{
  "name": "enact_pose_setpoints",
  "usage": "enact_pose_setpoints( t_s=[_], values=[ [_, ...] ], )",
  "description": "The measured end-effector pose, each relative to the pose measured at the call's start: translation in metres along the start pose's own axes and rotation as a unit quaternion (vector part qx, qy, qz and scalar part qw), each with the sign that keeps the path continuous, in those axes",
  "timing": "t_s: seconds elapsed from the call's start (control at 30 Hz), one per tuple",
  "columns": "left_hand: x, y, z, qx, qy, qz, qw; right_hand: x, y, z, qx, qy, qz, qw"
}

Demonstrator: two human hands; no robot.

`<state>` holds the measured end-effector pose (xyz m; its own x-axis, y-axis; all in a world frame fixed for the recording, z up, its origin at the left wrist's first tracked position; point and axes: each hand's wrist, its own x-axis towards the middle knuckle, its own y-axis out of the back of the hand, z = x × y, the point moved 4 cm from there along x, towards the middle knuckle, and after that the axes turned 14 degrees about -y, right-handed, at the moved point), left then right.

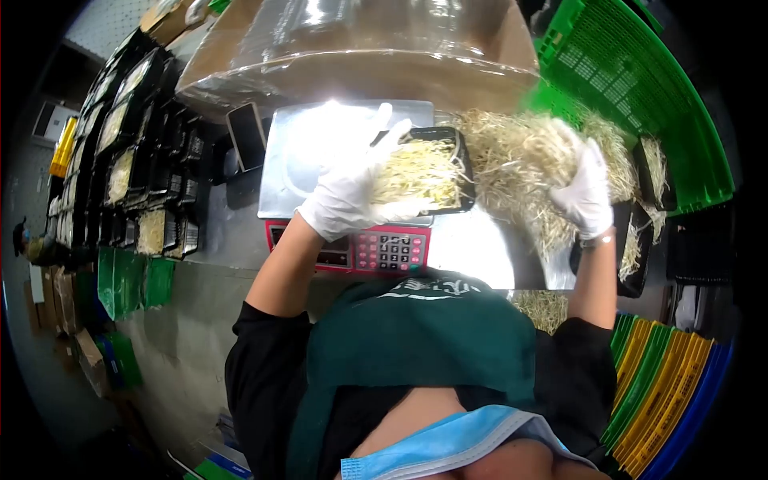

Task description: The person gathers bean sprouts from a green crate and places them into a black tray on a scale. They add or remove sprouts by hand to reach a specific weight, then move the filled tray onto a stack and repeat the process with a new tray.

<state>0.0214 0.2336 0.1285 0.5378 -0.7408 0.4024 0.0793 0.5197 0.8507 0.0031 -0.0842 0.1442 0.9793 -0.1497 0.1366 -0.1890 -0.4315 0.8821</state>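
My left hand (348,188), in a white glove, grips a black plastic tray (470,172) by its left side, its fingers along the near and far edges. Pale yellow bean sprouts (420,172) fill this tray. It is held over the right part of a red scale (392,250) with a shiny metal plate (300,152). My right hand (586,192), gloved too, is at the right side of a large loose heap of bean sprouts (512,160). Its fingers and thumb curl around a clump of them; some strands there are blurred.
A plastic-lined cardboard box (360,76) stands behind the scale. A green crate (632,72) tilts at the right, near black trays (636,256) with sprouts. Stacked filled trays (124,152) and a phone (246,136) are at the left. Coloured crates (660,384) sit lower right.
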Motion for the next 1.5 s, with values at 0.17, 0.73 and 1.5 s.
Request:
enact_pose_setpoints(
  t_s=[0.17, 0.73, 1.5],
  values=[
    [-0.024, 0.008, -0.044, -0.141, 0.062, 0.235, 0.96, 0.002, -0.001, -0.098, -0.021, 0.184, 0.05, 0.982],
    [0.021, -0.035, -0.009, -0.075, 0.07, -0.082, 0.991, 0.023, -0.066, -0.122, -0.088, 0.204, -0.215, 0.951],
    [0.04, -0.016, -0.013, -0.034, -0.026, -0.158, 0.986, -0.037, -0.146, 0.087, -0.087, -0.08, -0.131, 0.984]
  ],
)
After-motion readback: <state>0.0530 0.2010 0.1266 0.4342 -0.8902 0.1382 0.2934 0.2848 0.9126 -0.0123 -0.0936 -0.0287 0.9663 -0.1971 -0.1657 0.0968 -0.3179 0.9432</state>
